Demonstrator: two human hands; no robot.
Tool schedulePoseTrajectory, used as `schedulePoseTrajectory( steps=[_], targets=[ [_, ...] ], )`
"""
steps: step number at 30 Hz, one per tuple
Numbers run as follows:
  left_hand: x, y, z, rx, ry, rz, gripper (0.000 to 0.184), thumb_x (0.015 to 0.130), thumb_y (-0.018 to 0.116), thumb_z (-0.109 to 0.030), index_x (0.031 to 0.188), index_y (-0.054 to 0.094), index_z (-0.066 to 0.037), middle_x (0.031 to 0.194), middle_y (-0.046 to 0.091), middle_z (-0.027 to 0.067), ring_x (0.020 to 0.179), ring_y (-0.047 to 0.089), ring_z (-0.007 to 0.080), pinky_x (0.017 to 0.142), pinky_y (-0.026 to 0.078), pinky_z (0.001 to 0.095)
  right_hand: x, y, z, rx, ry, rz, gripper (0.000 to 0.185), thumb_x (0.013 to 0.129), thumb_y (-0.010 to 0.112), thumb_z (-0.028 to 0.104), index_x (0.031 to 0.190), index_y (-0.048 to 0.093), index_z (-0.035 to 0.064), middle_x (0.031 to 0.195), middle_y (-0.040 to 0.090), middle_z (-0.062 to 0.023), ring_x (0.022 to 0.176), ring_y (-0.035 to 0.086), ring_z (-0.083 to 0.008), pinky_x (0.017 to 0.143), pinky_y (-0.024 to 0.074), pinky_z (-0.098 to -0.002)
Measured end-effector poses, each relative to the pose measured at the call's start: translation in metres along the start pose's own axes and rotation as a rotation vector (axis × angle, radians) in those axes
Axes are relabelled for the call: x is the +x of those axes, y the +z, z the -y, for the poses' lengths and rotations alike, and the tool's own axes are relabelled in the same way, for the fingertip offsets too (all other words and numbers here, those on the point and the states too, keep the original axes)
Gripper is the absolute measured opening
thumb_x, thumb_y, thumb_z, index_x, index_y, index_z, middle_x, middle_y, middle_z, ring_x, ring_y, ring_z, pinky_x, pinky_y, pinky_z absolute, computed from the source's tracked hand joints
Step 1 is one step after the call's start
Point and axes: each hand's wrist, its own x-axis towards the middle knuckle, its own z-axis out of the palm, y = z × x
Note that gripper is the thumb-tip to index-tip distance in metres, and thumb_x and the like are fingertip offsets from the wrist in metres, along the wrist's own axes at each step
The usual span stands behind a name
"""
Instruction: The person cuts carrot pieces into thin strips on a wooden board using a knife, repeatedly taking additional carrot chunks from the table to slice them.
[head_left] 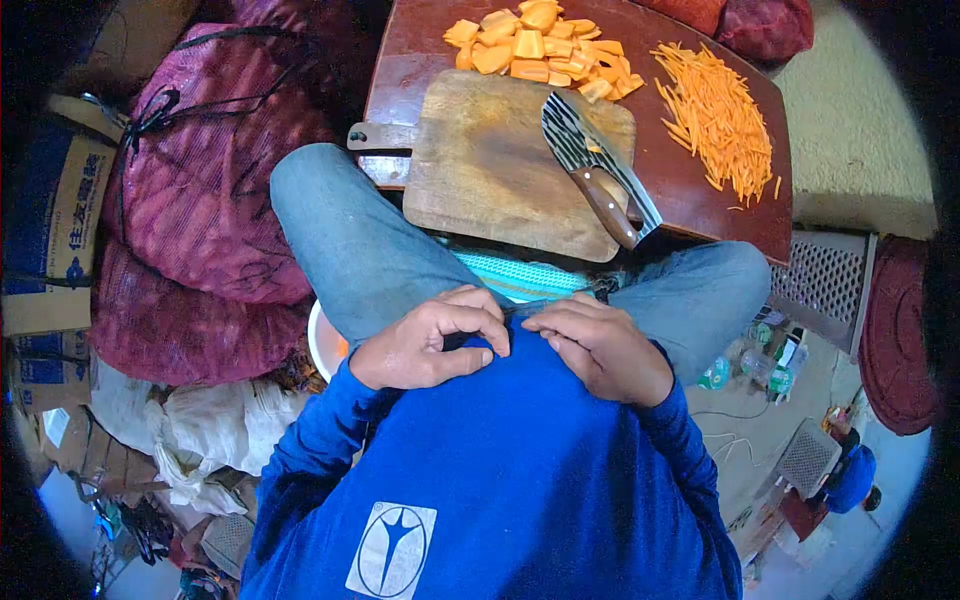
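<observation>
My left hand (432, 340) rests on the blue shirt (520, 440) at my lap, fingers bent, thumb near the index finger. Opposite it, my right hand (603, 345) lies against the shirt's front, fingers stretched toward the left hand. I see nothing held in either. Beyond my knees, a wooden cutting board (490, 150) lies on a reddish-brown table (680, 180). On the board's right side rests a knife with a brown handle (605, 205) and a dark-striped blade (575, 132). A silvery strip of blade shows beside the handle.
Orange vegetable chunks (540, 50) are piled behind the board, and orange shreds (720, 120) to its right. Red mesh sacks (210, 180) stand at left, near cardboard boxes (60, 230). A white basin (325, 345) sits by my left knee. A perforated metal panel (825, 280) stands right, near bottles (765, 365).
</observation>
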Motion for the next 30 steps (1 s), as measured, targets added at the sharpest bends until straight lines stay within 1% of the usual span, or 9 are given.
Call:
schedulePoseTrajectory(
  steps=[1, 3, 7, 14, 16, 22, 25, 28, 30],
  targets=[
    [0.001, 0.0, 0.0, 0.016, 0.012, 0.029, 0.019, 0.088, 0.071, -0.004, 0.106, 0.073, -0.007, 0.104, 0.064, 0.0051, 0.106, 0.059, 0.0234, 0.098, 0.043, 0.0381, -0.002, 0.0, 0.0, -0.001, 0.002, -0.002, 0.024, 0.095, 0.069, 0.001, 0.118, 0.074, 0.0008, 0.112, 0.075, -0.016, 0.104, 0.071, -0.0354, 0.091, 0.0556, -0.0427],
    [0.005, 0.002, 0.0, 0.048, -0.004, 0.081, 0.017, 0.086, 0.069, -0.005, 0.103, 0.071, -0.008, 0.102, 0.06, 0.004, 0.104, 0.057, 0.0228, 0.098, 0.041, 0.0377, -0.005, 0.002, 0.001, -0.038, 0.001, 0.029, 0.029, 0.094, 0.069, 0.003, 0.122, 0.073, 0.0083, 0.114, 0.073, -0.009, 0.107, 0.067, -0.0328, 0.093, 0.054, -0.0426],
    [0.007, 0.002, 0.001, 0.147, -0.041, 0.206, 0.014, 0.083, 0.065, -0.01, 0.096, 0.063, -0.009, 0.095, 0.056, 0.0036, 0.097, 0.054, 0.0249, 0.096, 0.036, 0.0398, -0.008, 0.006, -0.001, -0.01, -0.009, 0.034, 0.03, 0.093, 0.069, 0.002, 0.122, 0.073, 0.0091, 0.114, 0.072, -0.0083, 0.108, 0.066, -0.0323, 0.093, 0.0529, -0.0418],
    [0.001, 0.004, 0.016, 0.006, 0.019, 0.096, 0.017, 0.08, 0.064, -0.013, 0.096, 0.062, -0.007, 0.094, 0.053, 0.0039, 0.095, 0.052, 0.0247, 0.095, 0.037, 0.0392, -0.012, 0.008, -0.002, -0.003, -0.03, -0.017, 0.036, 0.091, 0.07, 0.0, 0.125, 0.073, 0.0097, 0.114, 0.07, -0.0088, 0.109, 0.064, -0.0323, 0.094, 0.0515, -0.0414],
    [-0.001, 0.011, 0.003, -0.015, -0.088, 0.009, 0.016, 0.078, 0.06, -0.014, 0.094, 0.061, -0.01, 0.095, 0.052, 0.0018, 0.099, 0.05, 0.0223, 0.099, 0.034, 0.0394, -0.014, 0.008, -0.001, 0.007, -0.011, -0.014, 0.037, 0.09, 0.069, 0.0, 0.126, 0.072, 0.01, 0.114, 0.07, -0.0088, 0.108, 0.063, -0.0324, 0.095, 0.051, -0.0413],
    [-0.007, 0.006, -0.002, 0.136, -0.053, 0.148, 0.02, 0.079, 0.06, -0.012, 0.098, 0.065, -0.011, 0.1, 0.053, 0.0021, 0.104, 0.049, 0.022, 0.102, 0.032, 0.0411, -0.018, 0.01, -0.001, 0.004, -0.015, -0.009, 0.042, 0.089, 0.069, -0.003, 0.129, 0.071, 0.0108, 0.117, 0.068, -0.0085, 0.109, 0.061, -0.0322, 0.097, 0.0493, -0.0414],
    [-0.01, 0.009, 0.001, 0.113, -0.037, 0.095, 0.021, 0.079, 0.059, -0.011, 0.099, 0.065, -0.012, 0.1, 0.052, 0.0021, 0.105, 0.048, 0.0225, 0.101, 0.031, 0.0415, -0.021, 0.011, -0.003, 0.015, -0.03, -0.019, 0.043, 0.089, 0.068, -0.004, 0.129, 0.071, 0.0101, 0.116, 0.068, -0.0086, 0.11, 0.06, -0.0318, 0.096, 0.0489, -0.0415],
    [-0.008, 0.011, -0.008, 0.081, -0.124, 0.099, 0.02, 0.079, 0.058, -0.011, 0.099, 0.062, -0.012, 0.098, 0.05, 0.002, 0.103, 0.046, 0.0232, 0.098, 0.03, 0.0411, -0.022, 0.012, -0.003, 0.018, -0.044, -0.048, 0.042, 0.089, 0.068, -0.004, 0.129, 0.071, 0.0093, 0.116, 0.068, -0.0083, 0.109, 0.06, -0.0316, 0.096, 0.0486, -0.0415],
    [-0.008, 0.011, -0.008, 0.139, -0.104, 0.13, 0.021, 0.079, 0.057, -0.01, 0.099, 0.062, -0.013, 0.098, 0.049, 0.0019, 0.102, 0.045, 0.0235, 0.097, 0.03, 0.0412, -0.023, 0.013, -0.006, 0.038, -0.07, -0.058, 0.04, 0.09, 0.068, -0.004, 0.128, 0.071, 0.0091, 0.115, 0.068, -0.0082, 0.108, 0.06, -0.0313, 0.095, 0.0483, -0.0409]
  ],
)
